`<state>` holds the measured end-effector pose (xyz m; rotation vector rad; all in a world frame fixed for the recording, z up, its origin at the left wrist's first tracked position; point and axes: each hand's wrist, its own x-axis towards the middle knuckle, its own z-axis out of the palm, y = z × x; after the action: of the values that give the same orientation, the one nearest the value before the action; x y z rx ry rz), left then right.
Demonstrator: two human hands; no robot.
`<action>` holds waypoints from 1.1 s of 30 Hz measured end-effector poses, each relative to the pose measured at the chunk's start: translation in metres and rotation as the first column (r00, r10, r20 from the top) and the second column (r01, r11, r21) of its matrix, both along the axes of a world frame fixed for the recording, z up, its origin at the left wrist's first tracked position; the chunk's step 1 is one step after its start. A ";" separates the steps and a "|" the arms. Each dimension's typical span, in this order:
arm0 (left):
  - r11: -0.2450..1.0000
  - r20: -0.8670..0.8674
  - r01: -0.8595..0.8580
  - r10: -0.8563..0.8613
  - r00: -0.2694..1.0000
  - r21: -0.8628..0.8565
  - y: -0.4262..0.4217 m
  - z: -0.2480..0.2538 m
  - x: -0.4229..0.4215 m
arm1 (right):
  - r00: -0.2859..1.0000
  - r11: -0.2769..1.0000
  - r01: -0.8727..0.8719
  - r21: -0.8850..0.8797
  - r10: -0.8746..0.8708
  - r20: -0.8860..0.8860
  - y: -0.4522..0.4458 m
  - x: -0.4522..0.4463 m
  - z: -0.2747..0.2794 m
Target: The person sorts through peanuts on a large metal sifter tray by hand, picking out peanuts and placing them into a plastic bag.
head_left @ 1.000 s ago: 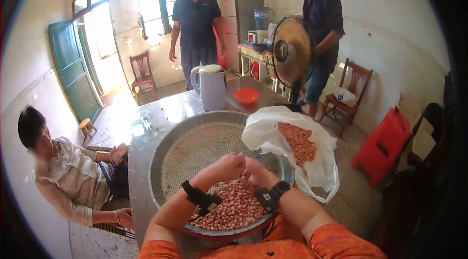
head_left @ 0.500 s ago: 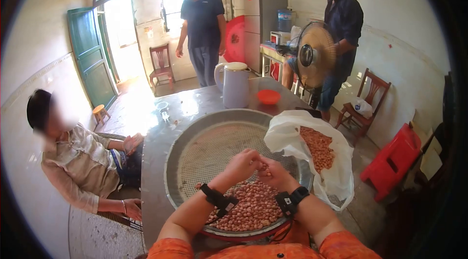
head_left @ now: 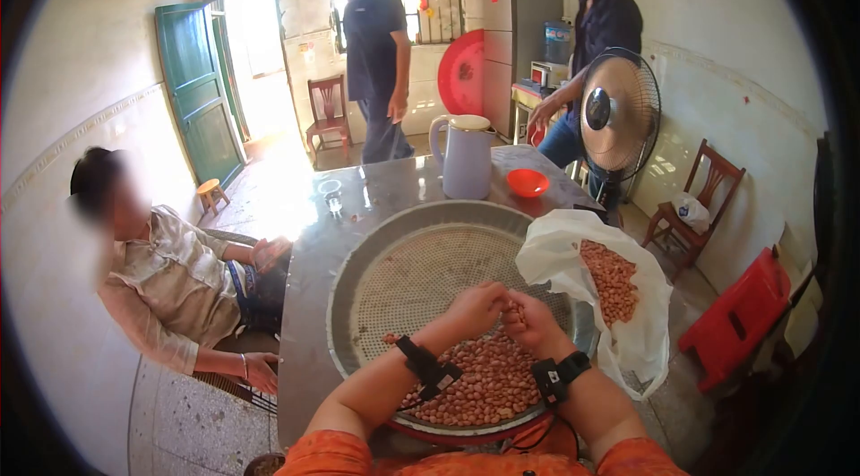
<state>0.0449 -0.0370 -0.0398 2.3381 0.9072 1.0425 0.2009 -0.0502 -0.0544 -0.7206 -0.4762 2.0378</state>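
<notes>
Past the worktop's (head_left: 309,319) far edge a person (head_left: 374,46) turns, handwork unbroken: left hand (head_left: 477,308) pinched, contents unclear, right hand (head_left: 536,325) curled round nuts (head_left: 516,313).

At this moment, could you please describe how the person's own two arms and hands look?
The left hand and right hand wear no gloves. A black left strap and black right strap circle the wrists, each with a small, dark, boxy device. A thin dark cable shows near the left one. The orange sleeves leave both forearms uncovered.
</notes>
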 end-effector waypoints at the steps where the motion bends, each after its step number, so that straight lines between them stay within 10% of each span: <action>1: 1.000 0.008 0.013 -0.013 1.000 -0.010 0.000 0.000 0.000 | 1.000 1.000 -0.001 0.001 0.001 -0.001 0.000 0.000 -0.002; 10: 0.998 0.024 0.034 -0.035 0.999 0.044 0.001 0.000 0.001 | 0.989 0.992 0.060 0.110 -0.074 0.131 0.000 -0.003 0.002; 14: 0.987 -0.008 -0.097 0.097 0.995 -0.125 0.005 -0.003 0.002 | 0.967 0.987 0.150 0.056 -0.135 -0.218 0.015 0.012 -0.017; 16: 0.994 0.007 -0.105 0.106 0.994 -0.024 0.014 -0.014 -0.002 | 0.722 0.982 -0.009 0.190 0.138 -0.678 0.034 0.027 -0.038; 17: 0.970 -0.134 -0.186 0.165 0.977 -0.159 0.005 0.001 -0.002 | 0.817 0.956 0.292 -0.034 -0.268 -0.510 0.012 0.021 -0.013; 29: 0.936 -0.542 -0.003 -0.201 0.816 -0.352 -0.009 0.016 -0.011 | 0.801 0.940 0.335 0.061 -0.250 -0.544 -0.006 0.005 0.021; 33: 0.845 -0.456 0.402 -0.530 0.715 -0.352 -0.024 0.001 0.006 | 0.791 0.952 0.306 0.007 -0.250 -0.558 -0.003 0.009 0.013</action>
<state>0.0506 -0.0611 -0.0388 2.4935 0.5018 0.0491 0.2101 -0.0531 -0.0419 -0.1036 -0.1156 1.8139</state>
